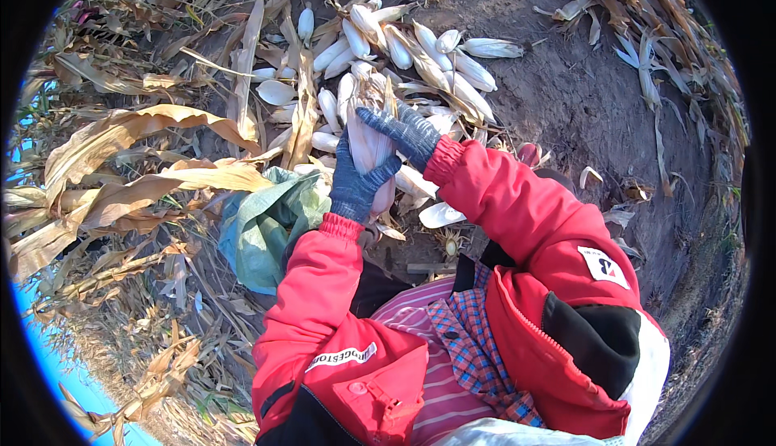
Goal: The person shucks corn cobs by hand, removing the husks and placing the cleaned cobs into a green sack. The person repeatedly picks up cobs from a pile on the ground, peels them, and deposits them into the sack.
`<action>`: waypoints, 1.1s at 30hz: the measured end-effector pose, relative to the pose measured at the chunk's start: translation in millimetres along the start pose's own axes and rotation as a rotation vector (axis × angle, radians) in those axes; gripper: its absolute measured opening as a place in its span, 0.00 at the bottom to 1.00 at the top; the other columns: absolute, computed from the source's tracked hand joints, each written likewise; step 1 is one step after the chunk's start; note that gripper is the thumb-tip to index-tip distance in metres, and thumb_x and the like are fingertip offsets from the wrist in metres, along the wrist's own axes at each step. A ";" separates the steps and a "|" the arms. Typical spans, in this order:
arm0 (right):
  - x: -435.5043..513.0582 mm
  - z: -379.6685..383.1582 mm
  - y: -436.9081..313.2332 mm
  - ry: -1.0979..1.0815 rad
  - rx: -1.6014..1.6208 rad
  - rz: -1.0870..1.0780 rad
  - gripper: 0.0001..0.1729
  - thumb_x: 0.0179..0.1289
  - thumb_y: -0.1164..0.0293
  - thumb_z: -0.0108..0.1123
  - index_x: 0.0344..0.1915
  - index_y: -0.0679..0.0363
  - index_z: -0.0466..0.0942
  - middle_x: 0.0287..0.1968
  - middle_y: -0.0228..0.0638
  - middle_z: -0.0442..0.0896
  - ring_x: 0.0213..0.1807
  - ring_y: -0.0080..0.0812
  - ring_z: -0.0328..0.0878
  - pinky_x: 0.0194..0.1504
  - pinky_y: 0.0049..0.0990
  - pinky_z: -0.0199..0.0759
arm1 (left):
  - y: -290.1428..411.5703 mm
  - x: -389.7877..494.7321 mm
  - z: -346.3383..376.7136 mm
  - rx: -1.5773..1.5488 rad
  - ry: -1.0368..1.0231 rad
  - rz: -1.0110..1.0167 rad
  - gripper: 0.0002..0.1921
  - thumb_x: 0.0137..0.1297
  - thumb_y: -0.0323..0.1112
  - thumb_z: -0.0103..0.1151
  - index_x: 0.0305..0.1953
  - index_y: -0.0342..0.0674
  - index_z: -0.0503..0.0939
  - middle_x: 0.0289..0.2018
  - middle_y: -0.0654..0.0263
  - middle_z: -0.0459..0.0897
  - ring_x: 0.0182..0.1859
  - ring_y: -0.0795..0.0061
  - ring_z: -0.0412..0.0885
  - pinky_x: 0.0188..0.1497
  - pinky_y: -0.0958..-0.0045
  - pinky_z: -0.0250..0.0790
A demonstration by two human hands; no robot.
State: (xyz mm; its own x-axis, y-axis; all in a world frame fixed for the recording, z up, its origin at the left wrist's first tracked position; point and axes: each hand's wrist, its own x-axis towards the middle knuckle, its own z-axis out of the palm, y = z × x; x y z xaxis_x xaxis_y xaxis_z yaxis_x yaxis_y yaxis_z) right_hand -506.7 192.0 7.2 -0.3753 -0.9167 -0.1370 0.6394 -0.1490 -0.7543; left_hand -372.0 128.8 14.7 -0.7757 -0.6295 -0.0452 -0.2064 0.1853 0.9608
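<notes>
Both my hands wear grey-blue knitted gloves. My left hand (359, 185) wraps the lower part of a corn ear (364, 146), its thumb across the pale husk. On the ear's upper right side, my right hand (409, 134) grips the husk near the dry, brownish tip. The ear is tilted slightly and still covered in husk along the visible part. Just beyond my hands lies a heap of husked-looking white corn ears (398, 52), some with dry leaves attached. My fingers hide part of the ear.
A green woven sack (257, 234) lies crumpled beside my left forearm. Long dry corn leaves (139, 134) arch in from the left. Bare soil (582, 94) stretches to the right, bordered by a bank of dry stalks (655, 28). Loose husk pieces (589, 176) lie there.
</notes>
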 end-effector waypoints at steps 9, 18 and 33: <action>-3.0 6.0 3.4 0.157 0.033 -0.032 0.19 0.69 0.61 0.53 0.52 0.63 0.74 0.44 0.30 0.80 0.45 0.20 0.73 0.50 0.21 0.69 | -20.2 1.2 -4.5 -0.320 0.029 -0.083 0.42 0.53 0.47 0.69 0.62 0.32 0.58 0.55 0.57 0.69 0.56 0.69 0.69 0.59 0.69 0.62; 9.4 8.3 9.1 0.241 0.474 0.097 0.19 0.70 0.58 0.50 0.49 0.62 0.74 0.43 0.37 0.81 0.44 0.29 0.78 0.46 0.27 0.73 | -15.6 3.1 -12.5 -0.290 0.130 0.018 0.38 0.60 0.40 0.64 0.66 0.35 0.56 0.60 0.58 0.67 0.59 0.68 0.67 0.62 0.68 0.59; 12.3 24.1 0.7 0.095 0.755 -0.039 0.15 0.71 0.60 0.49 0.47 0.59 0.73 0.48 0.36 0.78 0.52 0.31 0.73 0.57 0.32 0.66 | -27.7 30.7 -3.1 -0.997 0.221 -0.303 0.32 0.63 0.44 0.59 0.62 0.31 0.62 0.55 0.55 0.71 0.55 0.65 0.73 0.58 0.65 0.67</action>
State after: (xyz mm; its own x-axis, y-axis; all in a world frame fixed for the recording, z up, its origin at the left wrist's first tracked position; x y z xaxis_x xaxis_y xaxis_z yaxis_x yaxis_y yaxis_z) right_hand -494.6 171.7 20.4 -0.4413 -0.8749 -0.1994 0.8971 -0.4251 -0.1203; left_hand -388.3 102.0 -12.4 -0.6278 -0.6874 -0.3653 0.2869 -0.6406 0.7123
